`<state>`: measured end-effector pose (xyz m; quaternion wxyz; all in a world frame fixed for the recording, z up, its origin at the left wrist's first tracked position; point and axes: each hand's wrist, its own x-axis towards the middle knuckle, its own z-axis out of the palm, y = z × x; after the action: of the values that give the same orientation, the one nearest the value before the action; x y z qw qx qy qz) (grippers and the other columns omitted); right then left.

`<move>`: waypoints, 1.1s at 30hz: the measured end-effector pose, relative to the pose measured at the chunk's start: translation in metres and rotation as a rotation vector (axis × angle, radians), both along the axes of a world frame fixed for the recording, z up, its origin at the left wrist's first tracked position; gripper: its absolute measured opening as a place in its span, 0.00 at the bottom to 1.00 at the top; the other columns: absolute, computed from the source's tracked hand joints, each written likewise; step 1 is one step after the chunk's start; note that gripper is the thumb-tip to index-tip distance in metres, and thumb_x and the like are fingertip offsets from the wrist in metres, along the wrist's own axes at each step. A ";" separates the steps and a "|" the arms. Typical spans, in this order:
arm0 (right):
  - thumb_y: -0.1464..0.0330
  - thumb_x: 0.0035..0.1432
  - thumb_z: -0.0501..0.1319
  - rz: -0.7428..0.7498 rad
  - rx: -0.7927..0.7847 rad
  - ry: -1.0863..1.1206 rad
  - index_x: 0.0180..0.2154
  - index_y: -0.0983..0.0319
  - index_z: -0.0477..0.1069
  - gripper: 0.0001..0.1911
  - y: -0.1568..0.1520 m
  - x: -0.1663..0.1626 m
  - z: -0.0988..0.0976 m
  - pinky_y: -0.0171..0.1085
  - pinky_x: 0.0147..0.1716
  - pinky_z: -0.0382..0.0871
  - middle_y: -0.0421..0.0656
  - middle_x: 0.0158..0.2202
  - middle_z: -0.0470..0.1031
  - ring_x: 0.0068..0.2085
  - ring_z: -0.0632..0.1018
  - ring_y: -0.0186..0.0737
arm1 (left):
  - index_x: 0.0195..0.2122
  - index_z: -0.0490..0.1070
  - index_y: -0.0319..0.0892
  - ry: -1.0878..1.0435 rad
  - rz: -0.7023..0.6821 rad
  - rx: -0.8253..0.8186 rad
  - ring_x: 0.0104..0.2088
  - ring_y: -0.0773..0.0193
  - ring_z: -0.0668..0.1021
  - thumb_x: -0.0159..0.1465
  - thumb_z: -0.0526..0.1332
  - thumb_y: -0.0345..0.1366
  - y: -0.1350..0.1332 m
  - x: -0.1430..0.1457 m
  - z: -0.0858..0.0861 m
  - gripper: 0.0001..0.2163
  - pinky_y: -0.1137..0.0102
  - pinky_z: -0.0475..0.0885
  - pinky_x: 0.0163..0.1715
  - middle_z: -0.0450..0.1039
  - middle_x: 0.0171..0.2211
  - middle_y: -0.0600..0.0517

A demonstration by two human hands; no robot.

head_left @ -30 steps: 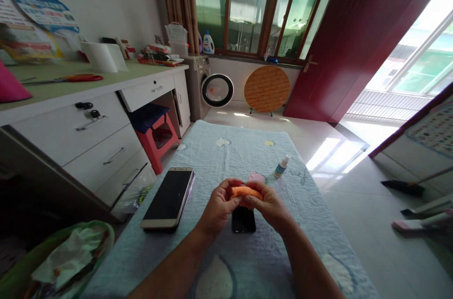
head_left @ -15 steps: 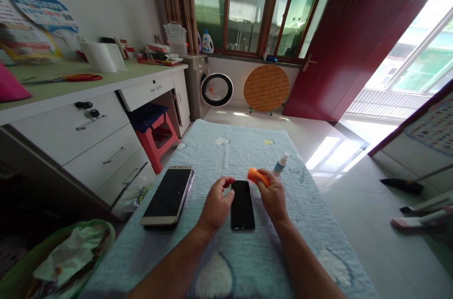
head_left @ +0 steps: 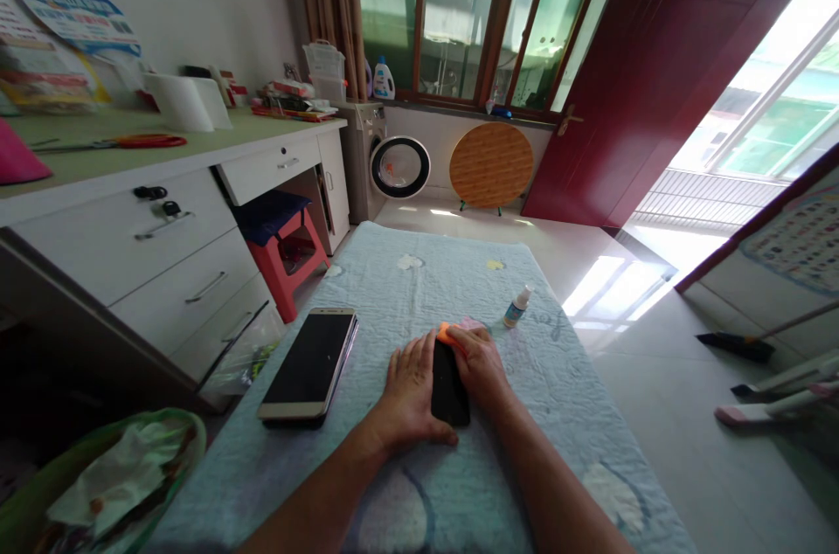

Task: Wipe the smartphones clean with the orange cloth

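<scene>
A small black phone [head_left: 448, 386] lies face up on the light blue quilted table cover [head_left: 419, 292]. My left hand [head_left: 410, 397] rests flat against the phone's left edge, thumb at its near end. My right hand [head_left: 477, 363] presses a folded orange cloth [head_left: 447, 332] onto the phone's far end. A larger gold-edged phone [head_left: 309, 362] lies to the left, apart from both hands. A small spray bottle [head_left: 517, 308] stands just beyond my right hand.
A white desk with drawers [head_left: 163, 239] runs along the left, with a red stool [head_left: 281, 248] under it. A green bin with crumpled paper [head_left: 98, 484] sits at the near left. A washing machine [head_left: 386, 161] and a round wooden tabletop [head_left: 490, 164] stand at the far wall.
The hands held the orange cloth together above the phone, then parted. Now both have come down: the left lies beside the phone and the right holds the cloth on its far end.
</scene>
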<state>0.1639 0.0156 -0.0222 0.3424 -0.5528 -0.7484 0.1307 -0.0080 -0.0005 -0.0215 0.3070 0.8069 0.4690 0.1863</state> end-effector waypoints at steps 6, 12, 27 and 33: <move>0.67 0.65 0.52 0.077 -0.007 -0.001 0.44 0.54 0.78 0.16 -0.006 -0.001 0.005 0.43 0.48 0.65 0.41 0.45 0.79 0.42 0.73 0.44 | 0.69 0.36 0.45 -0.049 0.004 0.041 0.64 0.32 0.52 0.32 0.76 0.48 0.001 0.000 -0.003 0.67 0.42 0.42 0.61 0.48 0.66 0.36; 0.70 0.66 0.50 0.191 -0.021 -0.057 0.44 0.53 0.78 0.17 -0.016 -0.006 0.018 0.41 0.47 0.64 0.40 0.42 0.79 0.41 0.73 0.42 | 0.68 0.40 0.45 -0.095 0.040 0.028 0.64 0.31 0.53 0.28 0.77 0.44 0.002 0.001 -0.007 0.67 0.42 0.41 0.61 0.51 0.65 0.35; 0.79 0.56 0.52 0.381 -0.118 -0.096 0.40 0.55 0.78 0.21 -0.050 -0.003 0.041 0.40 0.46 0.64 0.39 0.39 0.80 0.40 0.73 0.40 | 0.69 0.36 0.36 0.036 0.045 -0.020 0.66 0.33 0.50 0.30 0.77 0.44 0.001 0.003 -0.001 0.69 0.44 0.40 0.62 0.46 0.66 0.29; 0.80 0.58 0.51 0.467 -0.140 -0.104 0.38 0.59 0.77 0.18 -0.063 0.003 0.045 0.38 0.47 0.63 0.41 0.38 0.79 0.38 0.74 0.36 | 0.69 0.33 0.39 0.089 0.033 0.027 0.66 0.37 0.52 0.33 0.76 0.47 0.001 0.001 0.000 0.68 0.45 0.42 0.62 0.48 0.66 0.33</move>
<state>0.1671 -0.0474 0.0225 0.2250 -0.3930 -0.8616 0.2294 -0.0065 0.0002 -0.0213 0.2716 0.8106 0.4930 0.1617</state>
